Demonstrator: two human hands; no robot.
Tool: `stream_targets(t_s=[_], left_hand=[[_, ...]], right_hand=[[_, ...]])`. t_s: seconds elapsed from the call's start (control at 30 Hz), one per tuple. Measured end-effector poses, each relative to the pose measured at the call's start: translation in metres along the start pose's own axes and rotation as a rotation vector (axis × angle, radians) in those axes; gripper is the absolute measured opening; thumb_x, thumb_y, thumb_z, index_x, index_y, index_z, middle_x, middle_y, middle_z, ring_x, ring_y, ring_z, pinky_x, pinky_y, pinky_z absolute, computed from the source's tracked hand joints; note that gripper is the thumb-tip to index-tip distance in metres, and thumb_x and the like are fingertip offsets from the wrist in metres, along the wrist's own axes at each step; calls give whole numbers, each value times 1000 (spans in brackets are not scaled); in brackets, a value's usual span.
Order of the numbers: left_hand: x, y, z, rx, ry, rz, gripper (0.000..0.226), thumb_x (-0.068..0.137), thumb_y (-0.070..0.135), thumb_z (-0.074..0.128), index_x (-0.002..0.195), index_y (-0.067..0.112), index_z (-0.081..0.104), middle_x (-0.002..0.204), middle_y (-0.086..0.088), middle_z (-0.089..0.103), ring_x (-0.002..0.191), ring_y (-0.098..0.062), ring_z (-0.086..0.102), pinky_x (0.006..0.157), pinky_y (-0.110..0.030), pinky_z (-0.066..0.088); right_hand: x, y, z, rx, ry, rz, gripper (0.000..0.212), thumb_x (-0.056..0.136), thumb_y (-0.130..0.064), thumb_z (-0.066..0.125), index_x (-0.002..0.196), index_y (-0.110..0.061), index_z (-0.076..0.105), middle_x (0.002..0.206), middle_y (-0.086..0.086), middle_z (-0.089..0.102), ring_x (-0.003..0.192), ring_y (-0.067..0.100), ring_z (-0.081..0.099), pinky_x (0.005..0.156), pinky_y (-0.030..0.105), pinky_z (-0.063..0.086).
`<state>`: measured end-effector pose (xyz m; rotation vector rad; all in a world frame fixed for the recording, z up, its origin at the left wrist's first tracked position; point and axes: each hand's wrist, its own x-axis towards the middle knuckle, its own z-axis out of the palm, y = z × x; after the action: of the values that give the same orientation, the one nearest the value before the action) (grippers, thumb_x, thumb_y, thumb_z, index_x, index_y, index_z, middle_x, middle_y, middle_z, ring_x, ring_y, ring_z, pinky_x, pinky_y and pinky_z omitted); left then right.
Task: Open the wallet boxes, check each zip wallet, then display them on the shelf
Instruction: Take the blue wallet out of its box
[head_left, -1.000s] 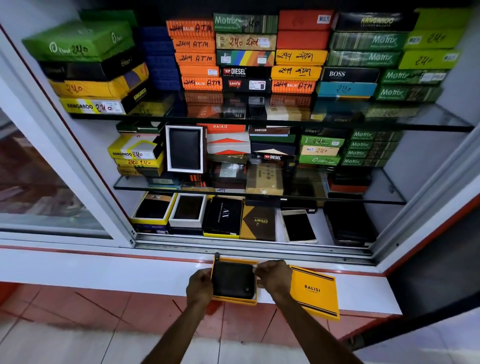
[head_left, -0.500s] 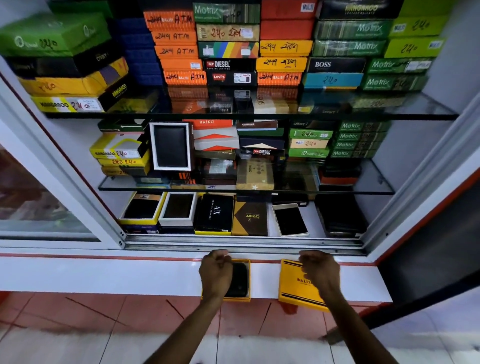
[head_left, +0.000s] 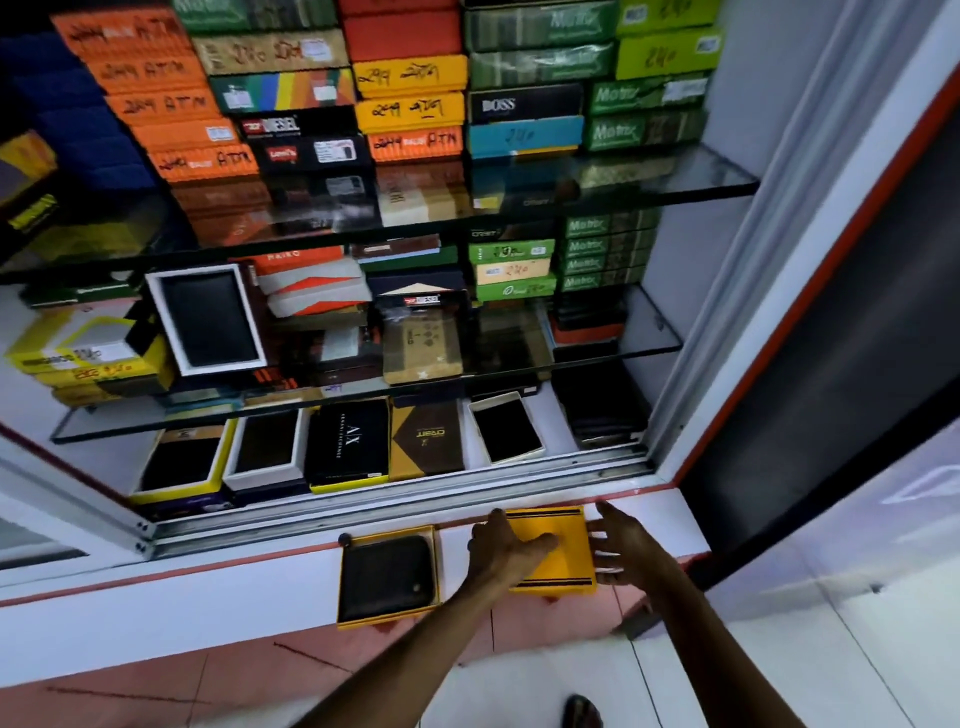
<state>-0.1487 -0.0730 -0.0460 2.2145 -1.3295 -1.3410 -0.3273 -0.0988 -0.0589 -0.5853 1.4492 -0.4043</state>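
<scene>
I am seeing both hands off the open box (head_left: 388, 578) now, zip wallet (head_left: 390, 576) lying inside on the ledge (head_left: 208, 597). Left hand (head_left: 506, 548) and right hand (head_left: 626, 551), fingers spread, are flanking the yellow lid (head_left: 563, 558); left touching.

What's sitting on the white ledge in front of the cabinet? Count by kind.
Open yellow box base: 1
Black zip wallet, lying in that base: 1
Yellow box lid, beside the base: 1
Total: 3
</scene>
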Motion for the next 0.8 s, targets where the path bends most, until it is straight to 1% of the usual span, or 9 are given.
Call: stream_targets(t_s=[0.17,0.3,0.37,0.43,0.5,0.53,0.6,0.67,0.8], left_hand=[[-10,17,23,41,111,-132,144,31,78,75,146,15,17,145,-17,35,134,-37,37,105,-51,39],[-9,21,37,43,187,-170,147,28,71,80,145,11,15,139,-17,38,128,-37,40,102,-49,39],[-5,15,33,-58,160,-155,135,32,72,79,141,11,26,133,-14,44,125,-35,45,100,-45,41],[1,1,22,-262,100,-75,110,34,73,77,123,16,50,121,-10,58,110,-28,59,90,-39,51],[-3,-11,5,-502,46,-6,84,43,70,76,107,17,62,105,-9,69,92,-22,66,71,-32,52],[-5,-17,-2,-622,27,-1,66,56,62,74,103,16,64,102,-10,71,88,-22,66,68,-31,49],[-9,-26,-15,-845,16,-40,30,76,41,63,93,16,63,95,-12,68,84,-26,62,73,-35,50],[-9,-38,-22,-1022,46,-93,18,79,29,56,92,16,60,93,-13,64,86,-30,60,74,-42,53],[-7,-62,-17,-1115,175,-97,10,79,14,48,86,15,56,94,-14,52,83,-28,50,68,-38,45]], right_hand=[[3,-2,-15,105,-91,-7,56,95,-61,31,106,-18,66,108,13,64,96,29,61,79,38,50],[0,0,-16,105,-63,-33,37,98,-44,41,98,-15,64,96,10,67,83,24,62,71,34,52],[5,6,-15,8,33,-102,18,94,-27,55,98,-13,67,95,12,70,84,26,67,75,38,55],[11,13,-13,-170,168,-209,13,88,-12,60,94,-10,72,89,15,74,82,30,71,79,42,59],[12,15,-10,-456,283,-325,15,88,-14,63,87,-11,78,85,11,78,80,25,74,74,31,58],[10,14,-7,-546,324,-368,17,89,-18,64,86,-12,80,85,8,78,78,21,73,69,24,55],[5,11,-5,-633,386,-412,17,89,-22,66,86,-14,81,87,3,78,77,17,71,71,22,52],[4,8,-7,-694,446,-426,17,87,-24,68,82,-15,81,82,3,78,76,17,71,75,25,51],[-1,-2,-5,-728,492,-436,20,83,-25,69,67,-15,76,63,0,69,64,15,67,54,13,37]])
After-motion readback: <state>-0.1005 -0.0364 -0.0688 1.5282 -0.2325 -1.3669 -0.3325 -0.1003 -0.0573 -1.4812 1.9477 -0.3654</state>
